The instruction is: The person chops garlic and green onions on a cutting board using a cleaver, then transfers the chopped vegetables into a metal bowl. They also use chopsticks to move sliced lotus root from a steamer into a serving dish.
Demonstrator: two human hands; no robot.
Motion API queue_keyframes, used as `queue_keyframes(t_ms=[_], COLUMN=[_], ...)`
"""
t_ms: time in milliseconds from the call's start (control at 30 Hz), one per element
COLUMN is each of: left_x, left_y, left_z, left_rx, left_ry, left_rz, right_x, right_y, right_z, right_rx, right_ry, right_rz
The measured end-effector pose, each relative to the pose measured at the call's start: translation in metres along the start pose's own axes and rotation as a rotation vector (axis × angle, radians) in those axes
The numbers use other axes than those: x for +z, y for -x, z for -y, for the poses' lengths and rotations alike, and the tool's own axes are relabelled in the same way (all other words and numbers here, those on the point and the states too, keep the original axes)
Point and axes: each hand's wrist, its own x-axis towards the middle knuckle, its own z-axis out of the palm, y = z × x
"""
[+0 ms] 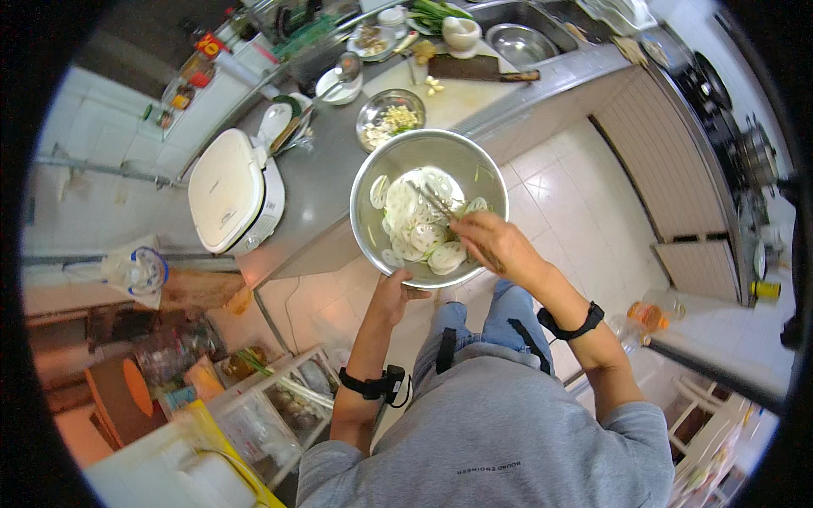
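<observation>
A large stainless steel mixing bowl (409,155) is held out in front of my body. My left hand (395,298) grips it at the near rim, with the thumb up on the edge and the other fingers partly hidden beneath. Pale lotus root slices (427,238), wet and glossy, lie in the bowl among a few green shreds. My right hand (498,247) reaches over the bowl's right side. It is shut on a pair of chopsticks (434,202), whose tips reach in among the slices.
Beyond the bowl, a metal dish of chopped garlic (390,120) sits on the counter (311,184). A cleaver (467,66) lies on a cutting board (457,105) by a mortar (462,37). A white lidded appliance (225,190) stands left; a sink (517,19) is at the back.
</observation>
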Motion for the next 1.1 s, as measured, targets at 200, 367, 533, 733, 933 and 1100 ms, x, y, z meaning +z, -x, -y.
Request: queue_keyframes(t_ms=[200, 367, 533, 733, 933, 1100], left_x=[0.008, 0.051, 0.089, 0.116, 0.097, 0.046], left_y=[0.005, 0.008, 0.007, 0.004, 0.02, 0.014], left_z=[0.013, 0.028, 0.04, 0.059, 0.056, 0.035], left_rx=[-0.055, -0.103, -0.118, -0.174, -0.171, -0.088], left_ry=[-0.134, -0.25, -0.258, -0.371, -0.179, -0.15], left_rz=[0.127, 0.266, 0.321, 0.401, 0.266, 0.116], right_x=[-0.038, -0.048, -0.068, -0.091, -0.061, -0.025], right_y=[0.065, 0.078, 0.138, 0.172, 0.15, 0.111], right_z=[0.027, 0.023, 0.038, 0.04, 0.023, -0.002], right_rx=[0.085, 0.076, 0.12, 0.214, -0.033, -0.134], right_ry=[-0.052, 0.069, 0.174, 0.228, 0.298, 0.422], right_rz=[0.067, -0.134, -0.031, -0.148, 0.068, 0.223])
